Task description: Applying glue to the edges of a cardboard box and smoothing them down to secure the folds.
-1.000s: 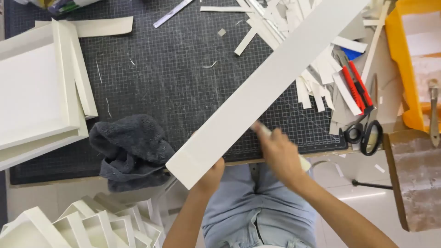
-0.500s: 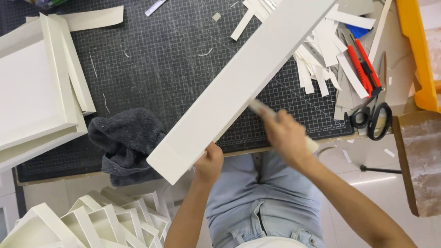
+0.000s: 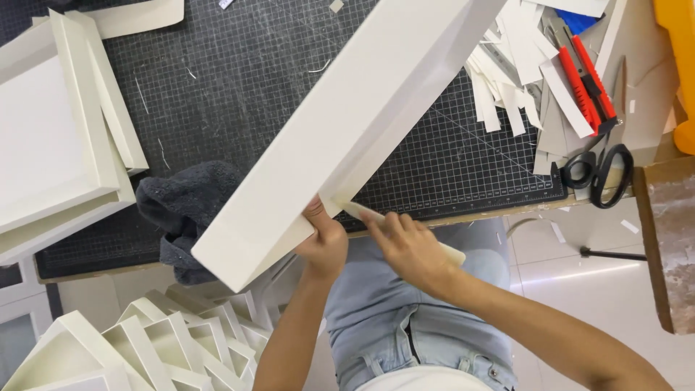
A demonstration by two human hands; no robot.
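The step in hand appears to be smoothing the paper covering at the near corner of the long white box [image 3: 340,137], which lies tilted across the cutting mat [image 3: 239,80] on the worktop. The left hand [image 3: 324,242] grips that lower end, and the right hand [image 3: 409,246] is closed around a pale folding tool [image 3: 362,214], its tip at the corner fold. The next move likely calls for firm, even pressure along the fold; against the earlier frame, the box sits closer and lower, and the tool tip has moved in to the corner.
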